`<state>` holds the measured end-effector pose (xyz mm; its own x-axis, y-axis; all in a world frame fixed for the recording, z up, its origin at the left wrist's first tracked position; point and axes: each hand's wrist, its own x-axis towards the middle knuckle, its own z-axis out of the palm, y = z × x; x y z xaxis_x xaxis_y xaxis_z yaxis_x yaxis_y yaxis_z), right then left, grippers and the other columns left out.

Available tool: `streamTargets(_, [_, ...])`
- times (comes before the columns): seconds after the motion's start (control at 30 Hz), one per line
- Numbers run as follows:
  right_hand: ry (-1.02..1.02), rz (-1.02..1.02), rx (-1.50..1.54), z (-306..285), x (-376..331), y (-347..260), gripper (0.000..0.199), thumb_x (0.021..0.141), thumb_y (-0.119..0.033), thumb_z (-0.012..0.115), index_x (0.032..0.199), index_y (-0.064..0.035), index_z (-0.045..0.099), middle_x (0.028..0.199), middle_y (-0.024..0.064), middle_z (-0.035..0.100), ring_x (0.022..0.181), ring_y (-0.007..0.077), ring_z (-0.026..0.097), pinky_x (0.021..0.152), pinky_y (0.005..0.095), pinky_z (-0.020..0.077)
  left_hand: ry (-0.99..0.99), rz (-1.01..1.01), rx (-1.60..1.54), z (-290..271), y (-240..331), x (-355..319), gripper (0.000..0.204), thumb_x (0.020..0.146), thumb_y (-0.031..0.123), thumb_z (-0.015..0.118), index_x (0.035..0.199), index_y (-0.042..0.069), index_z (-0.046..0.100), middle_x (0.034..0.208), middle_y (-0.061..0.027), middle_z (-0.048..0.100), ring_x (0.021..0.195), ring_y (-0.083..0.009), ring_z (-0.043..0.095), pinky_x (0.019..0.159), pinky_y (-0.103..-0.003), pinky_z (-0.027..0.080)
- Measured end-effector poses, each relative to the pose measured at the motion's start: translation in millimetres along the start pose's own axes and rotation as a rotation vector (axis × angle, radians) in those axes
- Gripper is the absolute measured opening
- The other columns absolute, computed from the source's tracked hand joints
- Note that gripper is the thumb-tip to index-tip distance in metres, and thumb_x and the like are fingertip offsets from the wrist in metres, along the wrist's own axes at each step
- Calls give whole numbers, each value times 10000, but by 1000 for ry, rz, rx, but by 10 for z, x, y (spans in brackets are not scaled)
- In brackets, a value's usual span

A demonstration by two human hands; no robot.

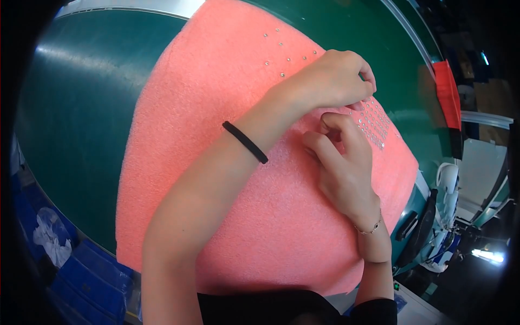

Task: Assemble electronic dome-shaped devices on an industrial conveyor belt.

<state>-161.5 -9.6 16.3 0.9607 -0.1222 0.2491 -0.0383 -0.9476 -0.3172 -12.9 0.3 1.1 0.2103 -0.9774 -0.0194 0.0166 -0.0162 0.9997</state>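
Note:
A pink plush cloth (179, 130) lies spread in front of me on a green table. Small shiny studs (374, 127) sit in close rows near its right edge, and several loose ones (288, 59) are scattered at the far end. My left hand (341, 78) reaches across the cloth, its fingers curled down at the far side of the rows. Just nearer, my right hand (346, 162) is closed over the cloth with thumb and forefinger bent. Whatever either hand pinches is hidden or too small to make out.
The green table top (81, 108) extends left and beyond the cloth. A red cloth-like piece (447, 95) hangs at the right edge. At lower left are blue bins (89, 281) and a crumpled clear plastic bag (51, 238). White machine parts (447, 179) stand to the right.

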Motion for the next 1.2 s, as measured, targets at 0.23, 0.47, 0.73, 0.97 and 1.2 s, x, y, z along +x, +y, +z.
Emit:
streamTargets(0.23, [-93, -12, -30, -104, -174, -4, 264, 564, 46, 614, 814, -38, 591, 846, 92, 458, 763, 240, 502, 631, 318, 437, 17, 14, 22, 95, 25, -59, 243, 825, 130, 508, 978, -26, 617, 874, -108, 634, 716, -146, 632, 666, -258, 527])
streamTargets(0.47, [-98, -10, 121, -258, -258, -73, 283, 546, 93, 591, 797, -36, 572, 848, 98, 427, 759, 239, 482, 658, 325, 418, 33, 23, 12, 184, 67, -163, 242, 827, 134, 509, 976, -23, 617, 877, -105, 636, 715, -143, 632, 658, -256, 527])
streamTargets(0.73, [-54, -20, 45, -216, -355, -30, 318, 557, 148, 576, 814, -39, 572, 936, 115, 371, 875, 256, 443, 741, 318, 409, 72, 32, 65, 326, 68, -233, 259, 821, 145, 515, 987, -26, 616, 849, -105, 632, 722, -145, 626, 633, -263, 518])
streamTargets(0.97, [46, 57, 30, -139, -102, 66, 277, 608, 36, 635, 848, -95, 594, 986, 134, 428, 931, 291, 466, 772, 370, 392, 36, 53, 88, 66, 92, -92, 263, 810, 147, 520, 982, -27, 616, 804, -101, 626, 676, -132, 597, 581, -257, 483])
streamTargets(1.2, [78, 66, 170, -202, -112, 69, 243, 621, 19, 684, 831, -58, 589, 1007, 143, 435, 927, 298, 489, 789, 371, 415, 4, -4, 56, 87, 120, -120, 261, 810, 145, 516, 981, -24, 617, 777, -88, 615, 625, -126, 583, 577, -259, 481])
